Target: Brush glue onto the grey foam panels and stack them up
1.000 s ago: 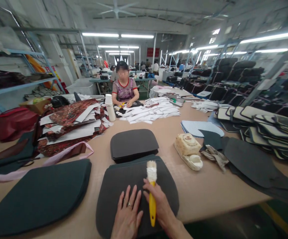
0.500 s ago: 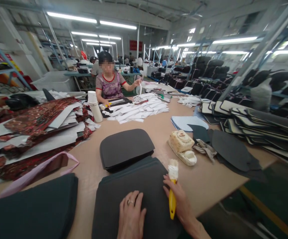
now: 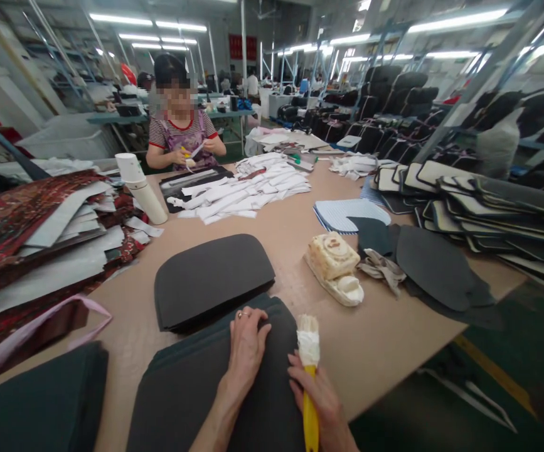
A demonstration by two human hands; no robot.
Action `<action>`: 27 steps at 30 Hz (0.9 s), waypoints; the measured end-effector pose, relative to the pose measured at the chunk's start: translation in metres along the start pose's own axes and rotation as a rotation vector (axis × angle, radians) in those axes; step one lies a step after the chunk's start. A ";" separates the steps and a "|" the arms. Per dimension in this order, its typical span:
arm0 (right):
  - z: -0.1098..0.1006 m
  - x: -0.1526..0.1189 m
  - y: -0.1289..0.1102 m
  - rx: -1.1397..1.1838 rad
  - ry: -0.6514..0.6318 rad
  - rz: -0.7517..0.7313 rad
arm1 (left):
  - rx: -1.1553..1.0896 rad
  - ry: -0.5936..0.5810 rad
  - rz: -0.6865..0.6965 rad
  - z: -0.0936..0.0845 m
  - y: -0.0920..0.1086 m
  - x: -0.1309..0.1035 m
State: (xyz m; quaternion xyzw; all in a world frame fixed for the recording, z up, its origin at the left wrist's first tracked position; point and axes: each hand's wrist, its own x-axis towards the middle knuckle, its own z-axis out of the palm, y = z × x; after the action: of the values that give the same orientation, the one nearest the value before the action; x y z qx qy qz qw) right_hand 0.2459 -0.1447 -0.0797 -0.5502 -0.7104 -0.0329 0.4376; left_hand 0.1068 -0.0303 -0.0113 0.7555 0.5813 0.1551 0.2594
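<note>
My right hand (image 3: 321, 392) is closed around the yellow handle of a paintbrush (image 3: 308, 351). Its white-coated bristles point away from me, and my fingertips reach the right edge of a stack of dark fabric panels (image 3: 182, 389). My left hand (image 3: 248, 342) rests on that stack near its far edge, fingers bent over the top with no object seen in them. Beyond the stack lies a second pile of dark rounded panels (image 3: 215, 279). A cream-coloured glue container (image 3: 332, 267), crusted with residue, sits to the right, beside a crumpled cloth (image 3: 382, 271).
Patterned red fabric and white sheets (image 3: 41, 232) are heaped at left, near a white bottle (image 3: 142, 191). Across the table a person (image 3: 184, 135) handles a white strip behind piled white strips (image 3: 253, 191). Padded panels (image 3: 479, 213) are stacked at right, above the table edge.
My left hand has slid forward from the middle of the stack to its far edge. My right hand keeps the brush beside the stack. The view has shifted, and the person opposite has brought both hands together.
</note>
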 end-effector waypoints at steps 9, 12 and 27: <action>-0.008 0.002 -0.001 0.026 -0.055 0.071 | -0.070 0.116 0.032 0.018 -0.006 0.006; -0.006 0.001 0.001 0.021 -0.073 0.104 | -0.042 0.126 0.030 0.021 -0.006 0.008; -0.002 -0.005 0.006 -0.005 -0.116 0.112 | 0.107 0.146 0.014 0.026 0.001 0.013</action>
State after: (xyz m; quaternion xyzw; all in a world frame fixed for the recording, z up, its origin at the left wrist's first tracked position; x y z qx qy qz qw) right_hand 0.2524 -0.1472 -0.0841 -0.5911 -0.7027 0.0218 0.3953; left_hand 0.1250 -0.0232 -0.0329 0.7591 0.6007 0.1802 0.1745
